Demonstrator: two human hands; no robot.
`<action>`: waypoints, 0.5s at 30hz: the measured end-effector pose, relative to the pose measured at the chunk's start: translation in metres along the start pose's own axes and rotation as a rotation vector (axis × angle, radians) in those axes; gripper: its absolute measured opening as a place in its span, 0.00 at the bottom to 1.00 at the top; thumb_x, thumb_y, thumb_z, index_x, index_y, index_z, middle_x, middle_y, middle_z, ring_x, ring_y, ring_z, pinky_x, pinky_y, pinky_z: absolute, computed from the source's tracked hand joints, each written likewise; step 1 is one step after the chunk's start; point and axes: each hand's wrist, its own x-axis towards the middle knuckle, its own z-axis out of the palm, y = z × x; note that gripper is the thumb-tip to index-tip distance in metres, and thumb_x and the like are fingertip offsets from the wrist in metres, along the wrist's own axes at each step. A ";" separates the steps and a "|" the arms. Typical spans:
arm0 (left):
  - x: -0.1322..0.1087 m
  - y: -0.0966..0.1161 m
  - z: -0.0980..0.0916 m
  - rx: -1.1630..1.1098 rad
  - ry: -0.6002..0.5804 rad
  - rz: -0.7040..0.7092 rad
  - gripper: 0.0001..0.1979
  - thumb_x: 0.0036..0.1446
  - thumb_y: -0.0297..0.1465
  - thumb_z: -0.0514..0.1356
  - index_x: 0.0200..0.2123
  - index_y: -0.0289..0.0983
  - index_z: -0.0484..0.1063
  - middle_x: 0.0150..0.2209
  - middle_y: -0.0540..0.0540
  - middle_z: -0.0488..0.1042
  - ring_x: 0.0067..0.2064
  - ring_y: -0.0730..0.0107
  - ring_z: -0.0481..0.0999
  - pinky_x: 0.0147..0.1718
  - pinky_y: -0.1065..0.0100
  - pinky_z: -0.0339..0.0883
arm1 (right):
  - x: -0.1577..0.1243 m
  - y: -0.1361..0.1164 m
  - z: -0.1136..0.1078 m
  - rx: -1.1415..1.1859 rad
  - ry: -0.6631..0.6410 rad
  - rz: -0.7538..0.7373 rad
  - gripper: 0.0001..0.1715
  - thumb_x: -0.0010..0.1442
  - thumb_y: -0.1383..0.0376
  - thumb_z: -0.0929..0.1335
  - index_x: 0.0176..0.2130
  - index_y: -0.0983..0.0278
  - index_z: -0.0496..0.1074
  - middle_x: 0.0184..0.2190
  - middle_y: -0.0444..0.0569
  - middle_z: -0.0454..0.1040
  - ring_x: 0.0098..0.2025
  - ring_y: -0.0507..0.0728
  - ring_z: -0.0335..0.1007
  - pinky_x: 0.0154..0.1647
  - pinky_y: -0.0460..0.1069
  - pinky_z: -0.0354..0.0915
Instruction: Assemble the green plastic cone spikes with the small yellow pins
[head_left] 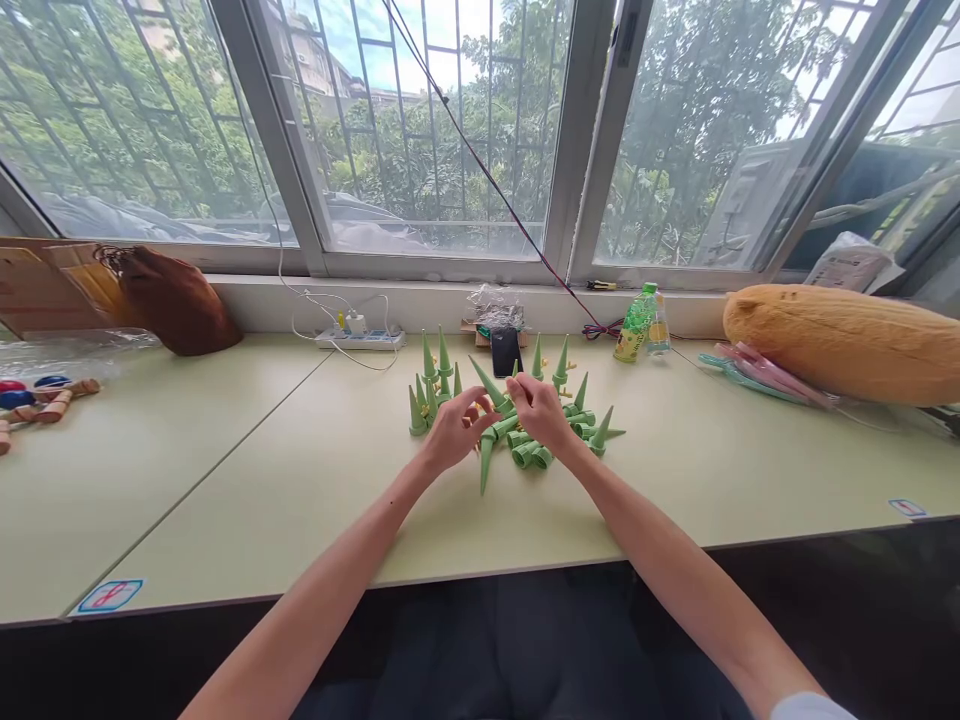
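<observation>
My left hand [454,432] is closed, with thumb and fingertips around the base end of a pale green watering spike [487,384], whose point tilts up and to the left. Beside it, my right hand [538,412] is closed in a pinch; whatever is in its fingers is too small or hidden to tell. Several more green spikes [417,412] stand upright to the left, some with small yellow valves. Under and right of my hands lies a pile of green spikes [525,455], open ends toward me. One spike [486,468] points toward the table's front edge.
A black phone [506,352] rests behind the spikes, against a plastic-wrapped bundle [495,308]. At the back are a power strip [361,340], a green bottle [636,325] and a brown bag [178,302]. A long tan cushion [840,342] lies at right, wooden toys [52,402] at left.
</observation>
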 end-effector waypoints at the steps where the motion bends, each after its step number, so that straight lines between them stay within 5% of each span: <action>1: 0.000 -0.001 0.000 0.012 0.002 0.007 0.16 0.55 0.43 0.61 0.39 0.38 0.67 0.34 0.48 0.70 0.22 0.80 0.61 0.19 0.76 0.58 | 0.000 0.001 0.000 -0.014 -0.001 -0.010 0.25 0.67 0.52 0.56 0.24 0.61 0.51 0.18 0.40 0.52 0.22 0.50 0.46 0.25 0.47 0.47; 15: 0.000 -0.010 -0.006 0.258 0.014 0.147 0.12 0.60 0.41 0.57 0.40 0.39 0.70 0.34 0.47 0.71 0.24 0.76 0.63 0.24 0.73 0.60 | 0.002 0.003 0.005 -0.069 -0.018 -0.002 0.27 0.67 0.53 0.56 0.21 0.61 0.51 0.16 0.41 0.53 0.21 0.50 0.46 0.25 0.48 0.46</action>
